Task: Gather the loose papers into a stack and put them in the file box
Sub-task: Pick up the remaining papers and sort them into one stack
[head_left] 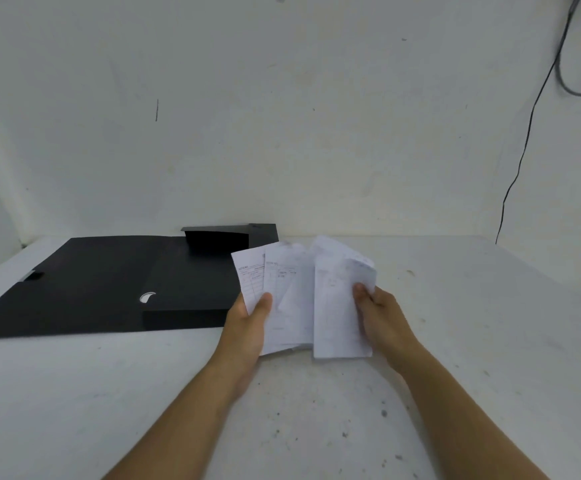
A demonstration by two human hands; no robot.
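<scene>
Left hand (247, 323) and right hand (381, 317) pinched fanned papers (299, 299) | risk: unsquared sheets could slip, snagging file box (192, 289).

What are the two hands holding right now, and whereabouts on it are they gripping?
Both hold the loose papers, fanned and uneven. The left hand pinches the left edge, thumb on top; the right hand grips the right edge.

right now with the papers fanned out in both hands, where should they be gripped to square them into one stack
Grip the long side edges of the papers, left hand coming from the left and right hand from the right. The sheets splay apart at the top, so pressing inward should close the fan.
</scene>
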